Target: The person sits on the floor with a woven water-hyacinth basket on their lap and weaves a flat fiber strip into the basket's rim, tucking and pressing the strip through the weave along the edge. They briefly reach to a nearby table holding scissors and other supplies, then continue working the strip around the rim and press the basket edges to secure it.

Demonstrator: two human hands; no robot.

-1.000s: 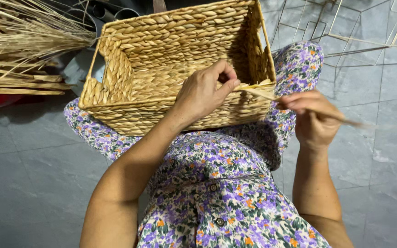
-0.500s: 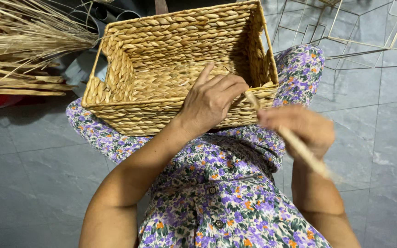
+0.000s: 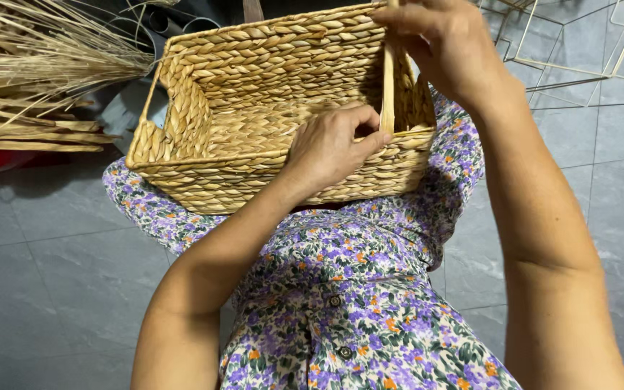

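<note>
A grey tiled floor (image 3: pixel 45 274) surrounds a seated person in a floral dress (image 3: pixel 355 303). A rectangular woven basket (image 3: pixel 254 94) rests on their lap. Dried reeds (image 3: pixel 30 65) lie at upper left, a wire frame (image 3: pixel 579 50) at upper right. The left hand (image 3: pixel 330 144) rests curled on the basket's near rim, fingertips touching a flat straw strand (image 3: pixel 388 87). The right hand (image 3: pixel 445 43) pinches that strand's upper end, holding it upright. Half a second ago this hand was lower, beside the lap; it has risen above the basket.
</note>
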